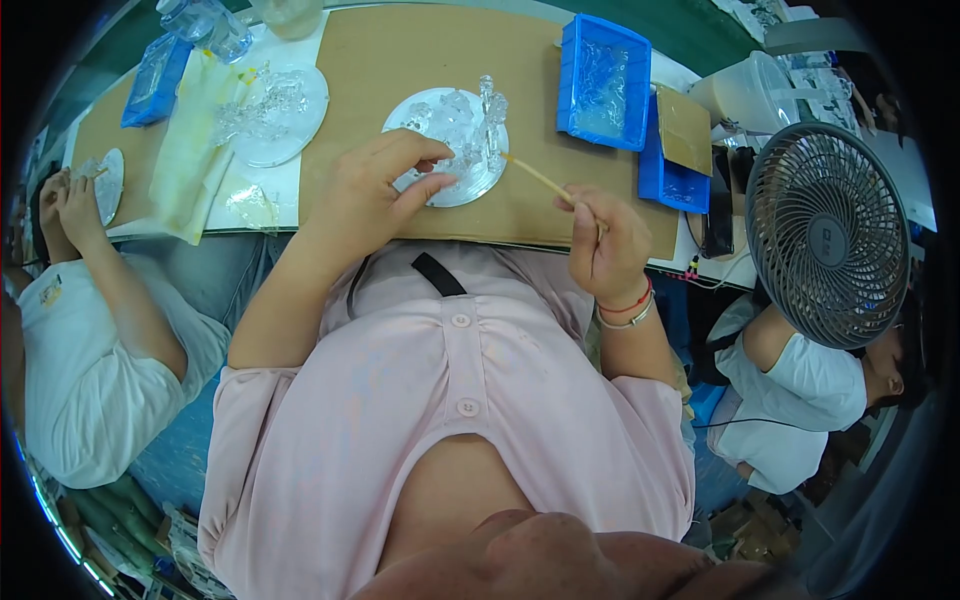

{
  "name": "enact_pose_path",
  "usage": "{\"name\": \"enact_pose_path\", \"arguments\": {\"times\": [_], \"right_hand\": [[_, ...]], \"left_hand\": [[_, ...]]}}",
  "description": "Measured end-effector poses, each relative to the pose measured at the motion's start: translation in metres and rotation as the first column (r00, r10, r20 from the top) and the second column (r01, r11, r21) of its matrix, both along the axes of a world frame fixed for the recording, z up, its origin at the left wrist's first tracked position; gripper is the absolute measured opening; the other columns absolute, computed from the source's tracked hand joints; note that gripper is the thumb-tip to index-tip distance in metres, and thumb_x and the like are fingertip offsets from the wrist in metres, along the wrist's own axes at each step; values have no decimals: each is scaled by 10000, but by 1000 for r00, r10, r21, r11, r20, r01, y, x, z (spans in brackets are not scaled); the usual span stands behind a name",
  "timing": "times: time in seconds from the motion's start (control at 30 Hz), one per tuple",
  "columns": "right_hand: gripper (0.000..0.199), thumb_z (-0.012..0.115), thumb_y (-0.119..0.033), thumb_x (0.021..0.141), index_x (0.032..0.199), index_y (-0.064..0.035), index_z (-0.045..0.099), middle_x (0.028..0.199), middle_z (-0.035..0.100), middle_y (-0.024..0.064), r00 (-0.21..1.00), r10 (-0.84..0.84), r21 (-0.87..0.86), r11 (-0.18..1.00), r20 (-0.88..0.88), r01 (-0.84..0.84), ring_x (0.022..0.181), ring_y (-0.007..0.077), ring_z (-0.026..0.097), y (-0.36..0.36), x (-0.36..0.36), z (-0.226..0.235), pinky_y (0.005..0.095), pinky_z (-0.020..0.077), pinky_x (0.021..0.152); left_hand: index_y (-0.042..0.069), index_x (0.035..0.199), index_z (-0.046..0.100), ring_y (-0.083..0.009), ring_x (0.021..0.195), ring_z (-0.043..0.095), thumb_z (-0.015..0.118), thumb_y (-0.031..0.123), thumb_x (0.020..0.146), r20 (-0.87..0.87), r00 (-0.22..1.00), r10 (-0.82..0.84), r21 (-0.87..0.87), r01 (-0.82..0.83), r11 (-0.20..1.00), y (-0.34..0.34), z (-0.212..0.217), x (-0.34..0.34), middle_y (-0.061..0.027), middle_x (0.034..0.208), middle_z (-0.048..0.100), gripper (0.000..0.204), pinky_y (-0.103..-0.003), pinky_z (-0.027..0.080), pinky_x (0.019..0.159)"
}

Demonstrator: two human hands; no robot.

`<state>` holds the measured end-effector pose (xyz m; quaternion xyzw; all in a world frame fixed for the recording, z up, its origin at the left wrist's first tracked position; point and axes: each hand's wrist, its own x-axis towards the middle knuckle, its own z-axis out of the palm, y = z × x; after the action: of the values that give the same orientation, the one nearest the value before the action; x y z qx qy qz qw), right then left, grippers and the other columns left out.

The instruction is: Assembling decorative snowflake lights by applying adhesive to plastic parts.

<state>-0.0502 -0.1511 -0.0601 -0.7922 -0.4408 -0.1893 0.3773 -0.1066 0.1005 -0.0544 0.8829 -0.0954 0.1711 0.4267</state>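
Observation:
A round white plate (476,192) lies on the brown board in front of me, with a heap of small clear pieces (455,112) on it. Along its right side, a clear knobbly piece (488,105) reaches past the far rim. My left hand (385,180) is over the plate's left part, thumb and forefinger apart beside the clear pieces; nothing shows gripped between them. In my right hand (605,235), a thin wooden stick (540,177) is pinched between thumb and fingers. The stick's tip points left to the plate's right edge, close to the knobbly piece.
Blue bins (605,85) stand right of the plate, one holding clear film. A black fan (828,235) is farther right. Another plate (285,130) of clear pieces lies left, by a yellowish sheet (190,150). Co-workers sit on both sides, one with hands (75,205) at the left.

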Motion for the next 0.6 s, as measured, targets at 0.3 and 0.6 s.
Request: {"name": "enact_pose_path", "arguments": {"times": [0.3, 0.6], "right_hand": [[186, 461, -156, 997, 1012, 28, 486, 845, 657, 179, 979, -205, 303, 931, -21, 201, 676, 205, 637, -39, 11, 11, 292, 518, 658], [151, 512, -111, 974, 1001, 36, 525, 877, 664, 136, 923, -372, 289, 876, -103, 385, 665, 117, 592, -45, 38, -7, 232, 499, 633]], "left_hand": [[50, 943, 717, -160, 751, 661, 752, 104, 766, -102, 994, 37, -58, -43, 997, -5, 7, 21, -83, 866, 707, 189, -261, 493, 657], [55, 999, 716, -114, 715, 650, 695, 165, 832, -136, 979, 149, -85, -161, 983, 9, 6, 160, -66, 832, 711, 202, -252, 496, 661]]}}
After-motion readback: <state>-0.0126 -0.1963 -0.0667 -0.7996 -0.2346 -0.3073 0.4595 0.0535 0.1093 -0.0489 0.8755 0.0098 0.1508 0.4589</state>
